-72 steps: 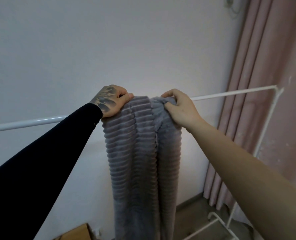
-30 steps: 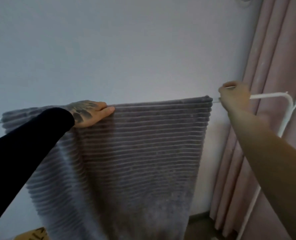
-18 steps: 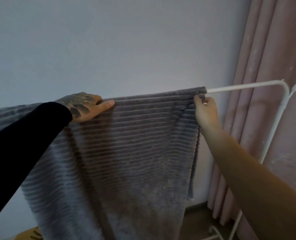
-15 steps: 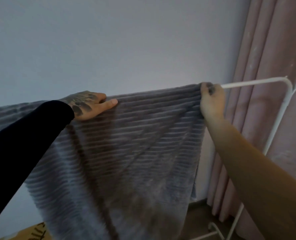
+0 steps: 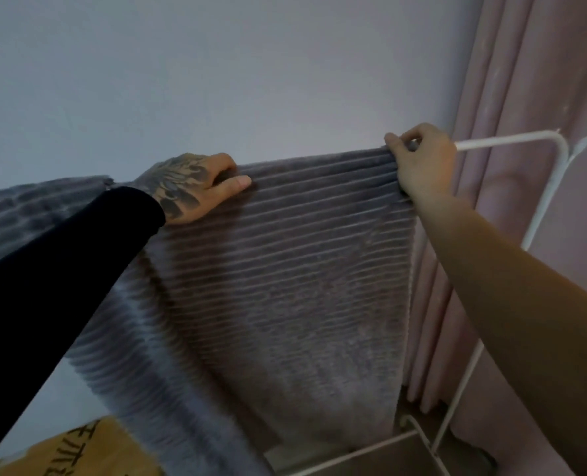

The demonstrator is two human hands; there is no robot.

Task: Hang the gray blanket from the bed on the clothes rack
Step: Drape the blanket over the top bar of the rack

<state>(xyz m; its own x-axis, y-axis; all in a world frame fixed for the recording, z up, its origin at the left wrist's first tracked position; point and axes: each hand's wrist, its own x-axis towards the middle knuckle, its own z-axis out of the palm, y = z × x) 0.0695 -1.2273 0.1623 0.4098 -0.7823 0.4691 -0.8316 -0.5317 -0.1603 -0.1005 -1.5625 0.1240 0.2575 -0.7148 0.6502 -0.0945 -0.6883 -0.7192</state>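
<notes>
The gray ribbed blanket (image 5: 285, 286) hangs spread over the top bar of the white clothes rack (image 5: 511, 141), covering most of the bar. My left hand (image 5: 192, 187), tattooed and in a black sleeve, lies on the blanket's top fold near the middle, fingers curled over it and thumb stretched along the fabric. My right hand (image 5: 422, 163) pinches the blanket's upper right corner at the bar. The blanket's left part is blurred and hangs skewed.
A pink curtain (image 5: 525, 80) hangs at the right, behind the rack's upright post (image 5: 546, 207) and lower frame (image 5: 422, 438). A plain wall is behind the rack. A cardboard box (image 5: 79, 451) with printed characters sits on the floor at lower left.
The blanket went from bunched in the middle of the bar to spread wide along it. My right hand moved right with the corner; the left hand stayed on the top fold.
</notes>
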